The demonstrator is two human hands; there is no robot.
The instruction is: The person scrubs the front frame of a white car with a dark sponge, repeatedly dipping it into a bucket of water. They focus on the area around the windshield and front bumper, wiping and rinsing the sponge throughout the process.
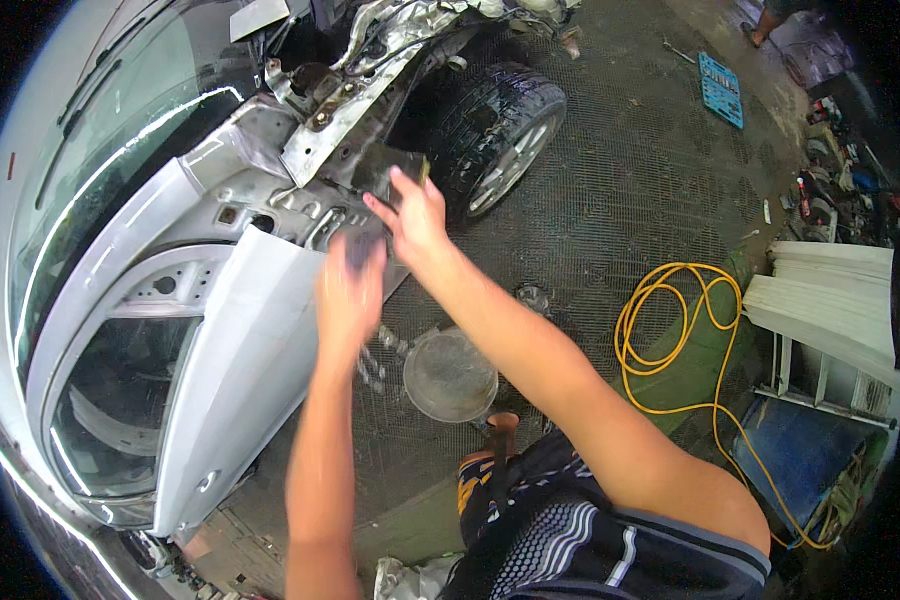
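Note:
My left hand (348,290) is smeared by motion, its fingers curled around a dark, blurred thing (364,250) whose kind I cannot make out. Just up and right of it, my right hand (417,220) grips the edge of a dark flat piece (388,165), with two fingers stretched across its near side. Both hands are by the bare front body frame (315,140) of a silver car, between the open front door (250,325) and the front wheel (510,130). Part of the frame is hidden behind the hands.
A round grey stool (451,375) stands below my arms. At right, a coiled yellow hose (670,290) lies on the mesh floor mat near pale stacked panels (820,300). A blue tool case (721,90) lies farther off. Another person's foot (755,35) shows at the top right.

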